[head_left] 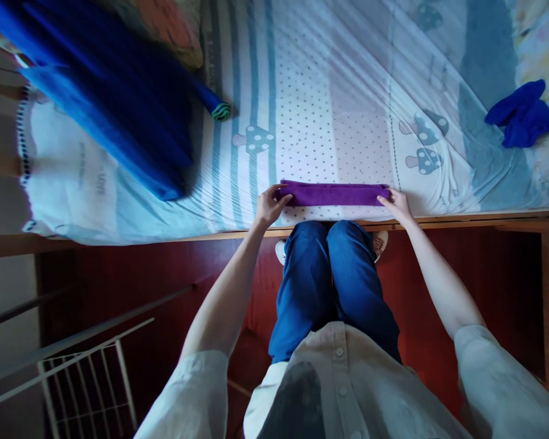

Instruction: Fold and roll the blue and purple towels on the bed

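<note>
A purple cloth (333, 195), folded into a long narrow strip, lies on the bed sheet close to the bed's front edge. My left hand (271, 204) pinches its left end, thumb in front and fingers behind. At the right end my right hand (396, 203) grips the strip in the same way. Several layers show along the strip's upper edge. Both hands rest at about the same height on the mattress, just beyond my knees.
Blue fabric (119, 103) is heaped at the left, with a blue roll (215, 107) jutting from it. A crumpled blue cloth (526, 116) lies far right. The wooden bed edge (462, 221) runs before my knees. A white wire rack (89, 390) stands lower left.
</note>
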`<state>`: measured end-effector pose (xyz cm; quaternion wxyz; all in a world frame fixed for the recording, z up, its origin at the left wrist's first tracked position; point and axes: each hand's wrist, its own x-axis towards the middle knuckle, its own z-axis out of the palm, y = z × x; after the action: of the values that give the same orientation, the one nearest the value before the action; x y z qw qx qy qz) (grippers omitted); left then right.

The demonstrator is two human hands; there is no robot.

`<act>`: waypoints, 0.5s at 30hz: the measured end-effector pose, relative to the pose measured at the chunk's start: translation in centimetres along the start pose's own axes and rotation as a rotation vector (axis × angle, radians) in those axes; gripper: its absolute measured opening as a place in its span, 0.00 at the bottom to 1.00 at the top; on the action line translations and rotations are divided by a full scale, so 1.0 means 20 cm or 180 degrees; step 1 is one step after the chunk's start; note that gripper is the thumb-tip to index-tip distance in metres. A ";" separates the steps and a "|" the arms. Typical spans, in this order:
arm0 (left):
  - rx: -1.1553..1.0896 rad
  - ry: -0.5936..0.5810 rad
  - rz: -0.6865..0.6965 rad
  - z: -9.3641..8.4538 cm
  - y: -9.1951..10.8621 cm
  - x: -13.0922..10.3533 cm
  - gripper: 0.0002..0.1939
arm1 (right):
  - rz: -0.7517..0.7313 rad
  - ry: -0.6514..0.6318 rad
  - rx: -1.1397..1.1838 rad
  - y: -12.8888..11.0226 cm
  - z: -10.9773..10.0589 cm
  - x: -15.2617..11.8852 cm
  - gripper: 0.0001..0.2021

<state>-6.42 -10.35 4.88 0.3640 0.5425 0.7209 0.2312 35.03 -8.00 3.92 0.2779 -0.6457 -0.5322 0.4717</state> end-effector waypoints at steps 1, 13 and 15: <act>-0.0102 0.0060 -0.0066 0.01 -0.01 0.02 0.24 | 0.0040 0.0065 0.0058 0.01 0.01 0.01 0.24; 0.0269 0.0535 -0.0815 0.08 -0.02 0.18 0.17 | 0.0577 0.0408 -0.0270 0.00 0.04 0.12 0.23; 0.0291 0.0517 -0.0873 0.08 -0.01 0.19 0.16 | 0.0609 0.0419 -0.0360 0.01 0.04 0.13 0.23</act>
<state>-5.84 -6.94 2.70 0.3076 0.4345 0.8251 0.1894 34.42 -5.74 2.72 0.2292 -0.7378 -0.4745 0.4219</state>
